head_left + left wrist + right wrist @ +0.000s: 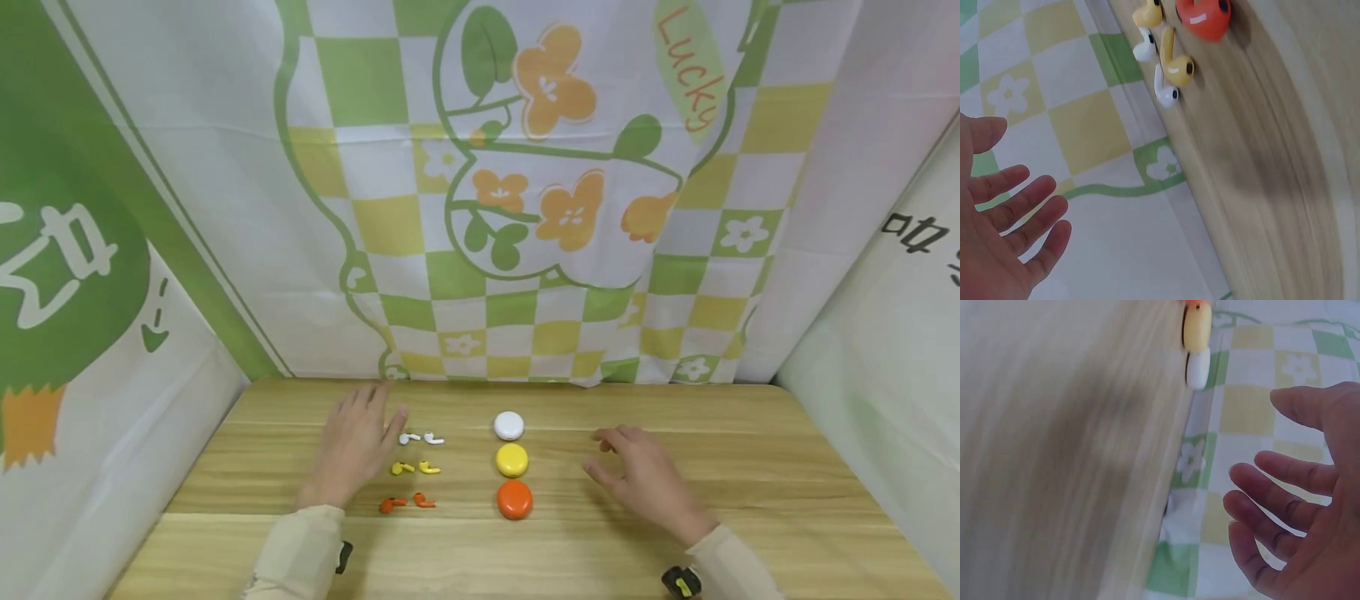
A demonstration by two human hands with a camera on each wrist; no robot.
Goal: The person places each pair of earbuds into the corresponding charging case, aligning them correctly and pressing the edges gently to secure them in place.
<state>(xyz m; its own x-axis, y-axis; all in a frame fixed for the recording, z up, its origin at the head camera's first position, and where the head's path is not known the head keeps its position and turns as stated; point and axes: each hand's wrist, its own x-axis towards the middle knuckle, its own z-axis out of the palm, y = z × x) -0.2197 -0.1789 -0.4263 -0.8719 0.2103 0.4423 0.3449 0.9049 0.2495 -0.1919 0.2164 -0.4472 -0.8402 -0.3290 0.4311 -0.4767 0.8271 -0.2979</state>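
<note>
My left hand (356,440), fingers relaxed and holding nothing, hovers left of the earbuds. Closest to its thumb are two white earbuds (432,438); nearer me lie two yellow earbuds (428,467) and two orange earbuds (424,501). To their right, a column of round cases runs toward me: a white case (509,426), a yellow case (512,460) and an orange case (514,499), lids closed. Right of the cases is my right hand (643,477), its fingers loosely bent with nothing in them. The right wrist view shows the same yellow case (1197,328) edge-on.
The wooden table (585,554) ends at a hanging cloth (465,317) with green and yellow checks and flowers. White printed side panels stand at left and right. Dark wrist devices show at both cuffs, one a black band (681,581) on the right.
</note>
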